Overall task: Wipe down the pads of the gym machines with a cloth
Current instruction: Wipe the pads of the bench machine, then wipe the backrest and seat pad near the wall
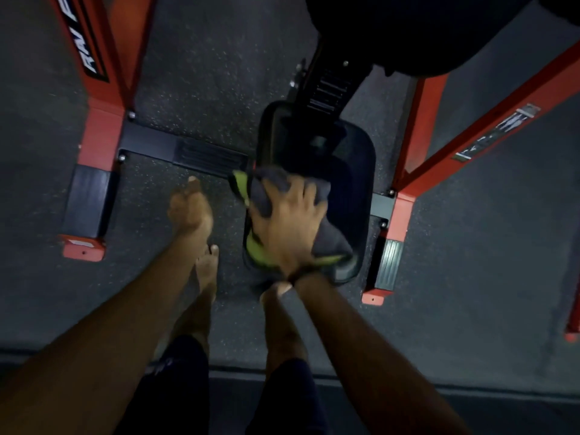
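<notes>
A black seat pad (351, 171) of a red-framed gym machine lies below me, right of centre. A grey cloth with a yellow-green edge (270, 196) is spread over the pad's near left part. My right hand (290, 226) presses flat on the cloth with fingers spread. My left hand (188, 208) hangs free over the floor to the left of the pad, fingers loosely curled, holding nothing. A larger black pad (408, 32) fills the top right.
Red frame legs (103, 130) stand left and right (405, 208) of the pad, joined by a black cross bar (188, 152) on the dark rubber floor. My bare feet (207, 271) stand just short of the pad. Another red post (572, 328) sits at the far right.
</notes>
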Demonstrator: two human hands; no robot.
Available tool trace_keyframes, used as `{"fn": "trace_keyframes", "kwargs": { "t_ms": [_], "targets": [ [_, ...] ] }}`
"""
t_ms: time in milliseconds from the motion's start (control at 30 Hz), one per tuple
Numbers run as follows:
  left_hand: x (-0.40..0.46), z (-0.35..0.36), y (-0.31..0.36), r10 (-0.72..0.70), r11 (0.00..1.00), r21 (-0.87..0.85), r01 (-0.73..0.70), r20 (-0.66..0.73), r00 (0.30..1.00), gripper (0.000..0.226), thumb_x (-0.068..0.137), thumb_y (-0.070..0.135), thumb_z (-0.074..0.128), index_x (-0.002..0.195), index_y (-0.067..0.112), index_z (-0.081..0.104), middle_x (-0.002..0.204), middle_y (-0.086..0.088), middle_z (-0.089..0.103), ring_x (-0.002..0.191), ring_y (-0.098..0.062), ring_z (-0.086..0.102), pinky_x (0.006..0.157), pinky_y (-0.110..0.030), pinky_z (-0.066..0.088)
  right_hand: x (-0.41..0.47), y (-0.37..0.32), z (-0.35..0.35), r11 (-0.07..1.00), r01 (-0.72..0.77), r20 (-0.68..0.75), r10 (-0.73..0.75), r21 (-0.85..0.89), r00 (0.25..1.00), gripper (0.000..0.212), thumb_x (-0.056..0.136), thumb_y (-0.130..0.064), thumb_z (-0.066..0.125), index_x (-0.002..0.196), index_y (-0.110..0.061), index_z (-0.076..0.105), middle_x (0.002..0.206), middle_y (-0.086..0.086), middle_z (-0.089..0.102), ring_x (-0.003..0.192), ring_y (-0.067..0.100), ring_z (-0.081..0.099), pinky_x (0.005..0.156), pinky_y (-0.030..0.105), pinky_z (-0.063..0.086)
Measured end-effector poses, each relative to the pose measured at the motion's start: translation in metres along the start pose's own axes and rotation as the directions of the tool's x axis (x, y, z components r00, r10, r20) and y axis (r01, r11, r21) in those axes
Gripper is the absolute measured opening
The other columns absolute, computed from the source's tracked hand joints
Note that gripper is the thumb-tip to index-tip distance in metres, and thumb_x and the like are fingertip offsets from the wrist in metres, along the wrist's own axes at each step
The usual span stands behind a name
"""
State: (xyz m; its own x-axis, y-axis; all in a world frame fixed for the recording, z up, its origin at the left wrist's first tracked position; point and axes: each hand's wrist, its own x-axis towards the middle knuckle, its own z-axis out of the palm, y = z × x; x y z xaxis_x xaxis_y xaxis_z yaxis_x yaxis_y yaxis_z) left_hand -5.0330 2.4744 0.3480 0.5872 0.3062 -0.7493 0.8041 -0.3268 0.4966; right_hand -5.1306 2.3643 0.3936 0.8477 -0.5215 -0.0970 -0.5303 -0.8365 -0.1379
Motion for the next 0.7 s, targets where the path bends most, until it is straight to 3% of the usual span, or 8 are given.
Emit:
{"fn": "trace_keyframes", "kwargs": {
  "t_ms": [133,200,267,367,500,567,700],
  "targets": [
    [0.007,-0.017,-0.011,0.065,0.982,0.175,-0.077,0.071,0.995,0.064,0.084,0.06,0.045,0.112,0.006,0.065,0.111,-0.025,0.068,0.104,-0.044,0.066,0.093,-0.059,0.053,0.087,-0.005,0.02,0.995,-0.081,0.143,0.088,-0.055,0.986,0.043,0.086,-0.054,0.059,0.121,-0.03,0.061,0.126,0.008,0.05,0.115,0.033,0.045,0.087,0.05,0.042],
    [-0.014,-0.028,-0.01,0.104,0.951,0.266,-0.157,0.201,0.974,0.048,0.084,0.053,0.052,0.104,0.012,0.066,0.11,-0.026,0.068,0.105,-0.045,0.065,0.093,-0.06,0.053,0.095,-0.009,0.016,0.996,-0.056,0.205,0.068,-0.063,0.976,0.042,0.089,-0.049,0.058,0.126,-0.03,0.06,0.13,0.009,0.047,0.119,0.033,0.043,0.089,0.05,0.04],
    [-0.032,-0.036,-0.01,0.143,0.905,0.339,-0.255,0.323,0.935,0.03,0.095,0.042,0.057,0.099,0.013,0.064,0.11,-0.027,0.066,0.105,-0.045,0.063,0.093,-0.059,0.052,0.071,-0.005,0.008,0.999,0.025,0.238,-0.013,-0.047,0.971,0.044,0.089,-0.046,0.057,0.13,-0.028,0.057,0.13,0.012,0.047,0.118,0.036,0.044,0.087,0.049,0.041],
    [-0.062,-0.054,-0.002,0.207,0.829,0.409,-0.381,0.409,0.889,0.033,0.1,0.04,0.053,0.108,0.01,0.062,0.111,-0.018,0.065,0.104,-0.037,0.061,0.093,-0.048,0.05,0.002,0.013,-0.02,0.995,0.071,0.188,-0.083,0.068,0.979,0.05,0.082,-0.04,0.066,0.128,-0.024,0.054,0.121,0.016,0.053,0.109,0.039,0.05,0.081,0.05,0.047],
    [-0.085,-0.061,0.007,0.207,0.729,0.477,-0.491,0.53,0.823,0.036,0.096,0.052,0.049,0.099,0.017,0.059,0.107,-0.018,0.064,0.104,-0.039,0.061,0.09,-0.048,0.05,-0.062,0.046,-0.054,0.984,0.033,0.268,-0.081,0.177,0.96,0.053,0.084,-0.038,0.07,0.134,-0.03,0.053,0.125,0.015,0.055,0.116,0.038,0.05,0.093,0.053,0.047],
    [-0.11,-0.06,0.028,0.246,0.647,0.481,-0.591,0.602,0.76,0.031,0.1,0.046,0.05,0.106,0.018,0.059,0.112,-0.015,0.064,0.109,-0.037,0.06,0.094,-0.048,0.049,-0.086,0.075,-0.076,0.98,-0.1,0.235,0.058,0.171,0.97,0.056,0.081,-0.036,0.07,0.134,-0.032,0.051,0.115,0.012,0.055,0.107,0.036,0.054,0.086,0.048,0.048],
    [-0.168,-0.048,0.063,0.302,0.447,0.513,-0.733,0.685,0.663,0.034,0.102,0.042,0.05,0.123,0.017,0.059,0.117,-0.013,0.066,0.112,-0.035,0.061,0.095,-0.043,0.049,-0.124,0.13,-0.116,0.907,-0.405,0.146,0.388,0.115,0.91,0.05,0.081,-0.04,0.072,0.129,-0.027,0.065,0.114,0.013,0.057,0.108,0.04,0.056,0.088,0.05,0.048]
  ]
}}
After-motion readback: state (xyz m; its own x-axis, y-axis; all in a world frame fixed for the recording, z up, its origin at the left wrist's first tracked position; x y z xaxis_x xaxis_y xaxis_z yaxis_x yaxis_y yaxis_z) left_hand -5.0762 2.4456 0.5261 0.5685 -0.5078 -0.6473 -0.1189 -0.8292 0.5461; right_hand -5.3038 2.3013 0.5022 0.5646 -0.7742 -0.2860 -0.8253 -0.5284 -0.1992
